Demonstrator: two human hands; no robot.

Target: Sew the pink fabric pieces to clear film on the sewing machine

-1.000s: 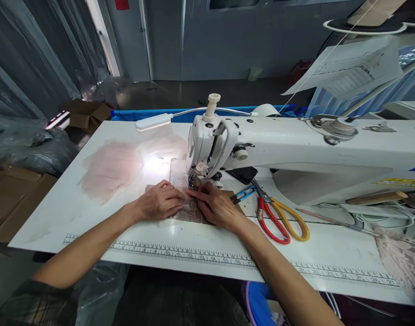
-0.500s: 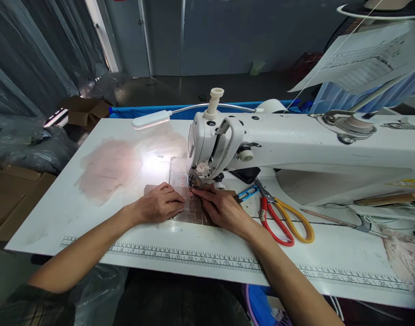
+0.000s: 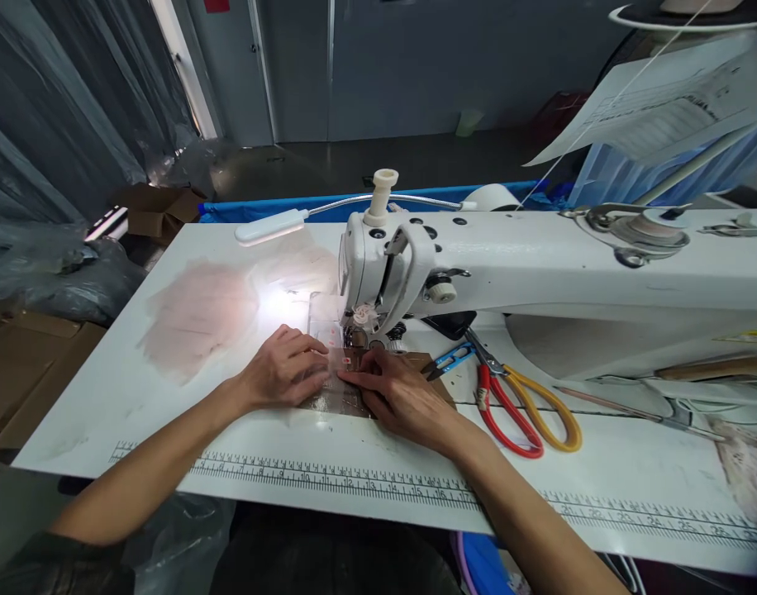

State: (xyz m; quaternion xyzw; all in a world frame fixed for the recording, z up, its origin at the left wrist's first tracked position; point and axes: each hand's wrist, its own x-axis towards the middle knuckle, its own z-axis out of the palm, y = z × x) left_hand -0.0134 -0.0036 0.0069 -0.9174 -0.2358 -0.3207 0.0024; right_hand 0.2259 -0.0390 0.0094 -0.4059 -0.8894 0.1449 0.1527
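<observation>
My left hand lies palm down on a small sheer, light pink fabric piece just in front of the needle of a white sewing machine. Its fingers are together and pressed flat on the cloth. My right hand rests on the right side of the same piece, fingertips pointing left and pinning the cloth close to the presser foot. The two hands nearly touch at the fingertips. A brown plate shows under the fabric.
Red and yellow scissors and blue thread snips lie right of my hand. A stack of pink fabric sits at the left. A gooseneck lamp lights the needle area. A printed ruler runs along the table's front edge.
Both hands have slid slightly toward me and left with the fabric; the right fingertips have drawn back a little from the presser foot. The camera view has shifted a bit.
</observation>
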